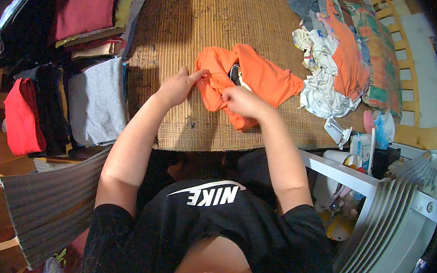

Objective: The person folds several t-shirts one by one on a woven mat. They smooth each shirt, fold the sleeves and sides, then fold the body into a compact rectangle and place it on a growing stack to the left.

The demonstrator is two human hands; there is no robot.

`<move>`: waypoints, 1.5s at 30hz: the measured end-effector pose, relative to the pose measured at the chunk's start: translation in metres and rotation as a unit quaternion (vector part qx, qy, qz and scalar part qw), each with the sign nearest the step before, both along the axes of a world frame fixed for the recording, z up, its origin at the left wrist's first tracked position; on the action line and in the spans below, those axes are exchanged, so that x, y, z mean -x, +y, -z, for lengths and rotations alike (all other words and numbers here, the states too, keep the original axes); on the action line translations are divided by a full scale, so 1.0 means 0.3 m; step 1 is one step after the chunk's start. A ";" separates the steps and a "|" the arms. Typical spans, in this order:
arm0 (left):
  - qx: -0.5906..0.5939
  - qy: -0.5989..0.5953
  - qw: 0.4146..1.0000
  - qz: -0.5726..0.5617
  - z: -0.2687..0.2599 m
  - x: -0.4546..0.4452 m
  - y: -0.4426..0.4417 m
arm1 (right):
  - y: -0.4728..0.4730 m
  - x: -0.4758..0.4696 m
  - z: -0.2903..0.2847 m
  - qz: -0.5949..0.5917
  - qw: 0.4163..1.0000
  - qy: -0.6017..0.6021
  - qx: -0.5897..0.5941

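Observation:
A crumpled orange garment (267,75) lies on the woven mat in front of me, partly bunched and folded over itself. A dark and white patch shows in an opening near its middle. My right hand (244,101) is closed on the near part of the orange cloth, its fingers curled into the fabric. At the garment's left edge, my left hand (176,87) has thumb and forefinger spread apart, and one fingertip touches the cloth. The rest of that hand is over the mat.
The woven mat (166,23) covers the surface. Stacked folded clothes, including a maroon one (86,2), a grey one (96,97) and a red one (23,116), stand left. A loose clothes pile (324,75) lies right, beside a patterned cushion (386,62). A white plastic stand (336,132) is near the right corner.

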State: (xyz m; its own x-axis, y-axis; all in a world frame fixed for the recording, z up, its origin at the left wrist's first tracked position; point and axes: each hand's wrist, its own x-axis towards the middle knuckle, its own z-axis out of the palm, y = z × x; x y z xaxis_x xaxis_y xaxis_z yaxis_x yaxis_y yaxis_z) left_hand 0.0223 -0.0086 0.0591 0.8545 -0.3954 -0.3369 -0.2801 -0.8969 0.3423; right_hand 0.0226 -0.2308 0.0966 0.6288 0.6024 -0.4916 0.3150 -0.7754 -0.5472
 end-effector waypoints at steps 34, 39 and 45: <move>0.322 0.016 0.938 -0.126 -0.124 -0.077 0.076 | -0.271 -0.114 -0.141 0.479 0.574 0.076 -0.660; 0.557 0.090 0.810 -0.160 -0.116 -0.094 0.040 | -0.334 -0.123 -0.141 0.458 0.606 0.094 -0.643; 0.542 0.074 0.812 -0.205 -0.133 -0.093 0.041 | -0.362 -0.138 -0.130 0.429 0.620 0.091 -0.651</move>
State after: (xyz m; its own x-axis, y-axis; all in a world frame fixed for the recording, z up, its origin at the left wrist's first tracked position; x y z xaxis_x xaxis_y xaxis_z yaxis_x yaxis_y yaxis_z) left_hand 0.0503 0.0037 0.0989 0.9711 -0.2207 -0.0909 0.0810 -0.0535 0.9953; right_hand 0.0640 -0.3395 0.1357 0.9977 0.0461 -0.0505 -0.0671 0.5205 -0.8512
